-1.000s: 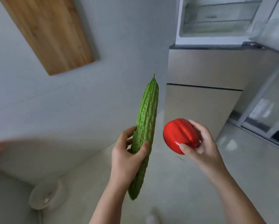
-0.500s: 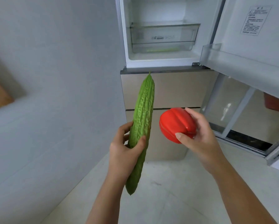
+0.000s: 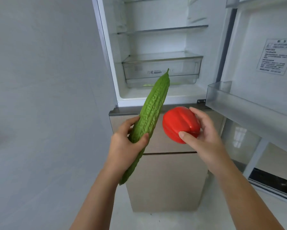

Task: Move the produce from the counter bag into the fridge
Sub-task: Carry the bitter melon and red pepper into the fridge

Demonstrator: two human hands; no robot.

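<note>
Before the open fridge point(image 3: 106, 63), my left hand point(image 3: 127, 146) gripped the gourd point(image 3: 152, 110) below its middle. It looked stiff and bumpy, so easy to hold. My right hand point(image 3: 204, 136) held the pepper point(image 3: 179, 123), curled around it. The pepper looked smooth and maybe slippery. Inside the fridge a closed drawer point(image 3: 161, 70) could block the way, and a door bin point(image 3: 239, 103) stood right of it.

"冷藏" on the fridge drawer point(image 3: 181, 68)
</note>
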